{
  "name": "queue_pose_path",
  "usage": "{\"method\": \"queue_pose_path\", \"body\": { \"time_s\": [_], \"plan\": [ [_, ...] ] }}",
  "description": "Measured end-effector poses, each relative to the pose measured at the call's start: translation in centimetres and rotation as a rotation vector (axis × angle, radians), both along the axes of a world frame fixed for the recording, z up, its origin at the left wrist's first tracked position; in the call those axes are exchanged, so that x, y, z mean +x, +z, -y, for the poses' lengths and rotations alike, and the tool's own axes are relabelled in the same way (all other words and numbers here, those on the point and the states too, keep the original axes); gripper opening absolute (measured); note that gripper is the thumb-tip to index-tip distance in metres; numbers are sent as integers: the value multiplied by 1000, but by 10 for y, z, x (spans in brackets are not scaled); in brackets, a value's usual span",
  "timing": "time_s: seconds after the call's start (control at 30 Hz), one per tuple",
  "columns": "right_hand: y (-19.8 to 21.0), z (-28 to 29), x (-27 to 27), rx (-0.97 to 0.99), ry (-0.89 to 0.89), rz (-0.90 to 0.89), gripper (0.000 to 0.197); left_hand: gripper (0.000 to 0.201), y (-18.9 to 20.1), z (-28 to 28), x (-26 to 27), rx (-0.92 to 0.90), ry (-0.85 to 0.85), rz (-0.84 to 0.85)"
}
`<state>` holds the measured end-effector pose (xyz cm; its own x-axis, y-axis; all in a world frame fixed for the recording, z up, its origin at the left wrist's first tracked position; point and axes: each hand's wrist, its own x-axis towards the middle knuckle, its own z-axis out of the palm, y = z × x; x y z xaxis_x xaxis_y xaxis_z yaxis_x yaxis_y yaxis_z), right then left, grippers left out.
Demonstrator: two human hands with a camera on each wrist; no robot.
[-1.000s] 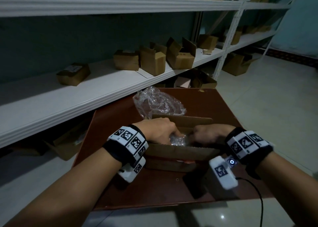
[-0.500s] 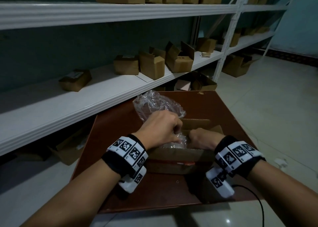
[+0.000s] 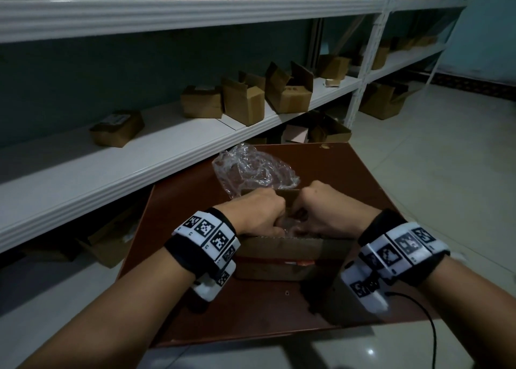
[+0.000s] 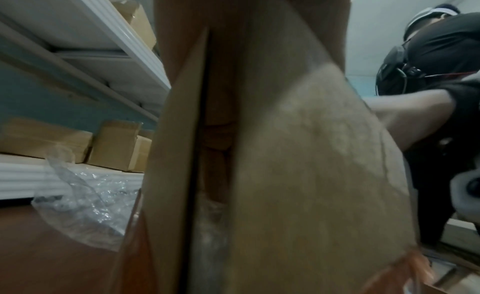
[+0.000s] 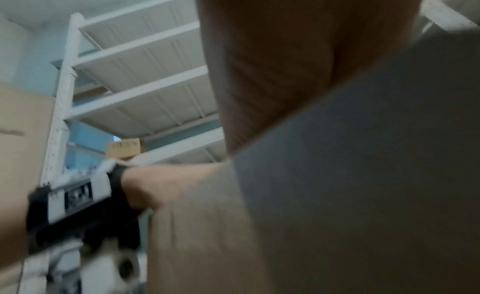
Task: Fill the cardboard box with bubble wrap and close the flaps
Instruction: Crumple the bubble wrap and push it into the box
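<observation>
cardboard box (image 3: 279,250): brown, open-topped, on dark red counter (image 3: 349,173), near flap upright | bubble wrap (image 3: 252,170): clear, crumpled, behind box, some apparently inside under the knuckles | left hand (image 3: 257,215) grip: curled into box, contents unclear | right hand (image 3: 325,212) grip: likewise, cannot tell

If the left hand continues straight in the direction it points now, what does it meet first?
Probably the far flap of the cardboard box, then the loose bubble wrap behind it. The left hand points forward over the box; depth is unclear.
</observation>
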<state>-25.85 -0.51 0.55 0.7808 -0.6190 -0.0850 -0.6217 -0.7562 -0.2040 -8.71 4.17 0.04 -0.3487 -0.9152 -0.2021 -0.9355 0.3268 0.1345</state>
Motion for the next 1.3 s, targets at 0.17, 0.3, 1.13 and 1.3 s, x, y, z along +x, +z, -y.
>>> {"method": "queue_pose_path", "body": {
  "time_s": [0.17, 0.3, 1.13, 1.3],
  "plan": [
    [-4, 5, 1, 123, 12, -59, 28, 23, 1, -4, 10, 95, 10, -45],
    [-10, 11, 9, 200, -9, -137, 30, 27, 0, -3, 10, 157, 24, -26],
    [-10, 12, 4, 282, -27, -177, 35, 32, 7, -4, 1, 167, 78, -3],
    [-18, 6, 20, 109, 14, -241, 11, 19, 2, 0, 0, 174, 130, -1]
  ]
}}
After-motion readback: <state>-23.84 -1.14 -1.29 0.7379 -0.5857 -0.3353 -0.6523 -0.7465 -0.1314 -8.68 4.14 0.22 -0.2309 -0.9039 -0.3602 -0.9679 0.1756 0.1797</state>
